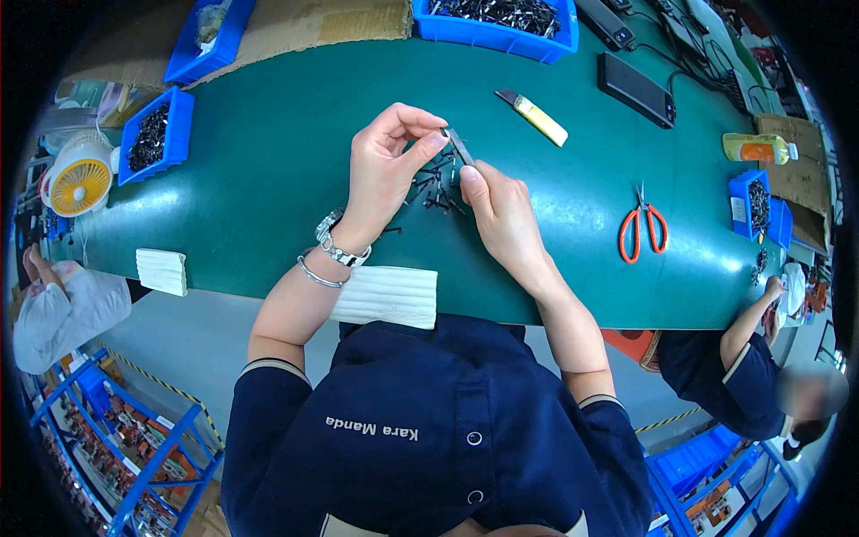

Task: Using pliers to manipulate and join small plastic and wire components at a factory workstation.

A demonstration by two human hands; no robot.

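Grey tool (461, 149), upper centre of frame: our right hand (503, 210) grips it; our left hand (383, 159) pinches, seemingly, a tiny part (445, 132); a slack pinch could drop it.

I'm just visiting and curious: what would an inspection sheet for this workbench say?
Surface: green tabletop, with a white ribbed pad at the near edge.
Work things: slim grey tool; loose small black parts.
Clutter: yellow-handled utility knife, red-handled cutters, blue bin of black parts.
Hands: right hand grips the tool; left hand has its fingertips at the tool's tip, anything pinched too small to identify.
Cables: black cables, far right.
Surroundings: co-worker at right, blue rack at lower left.
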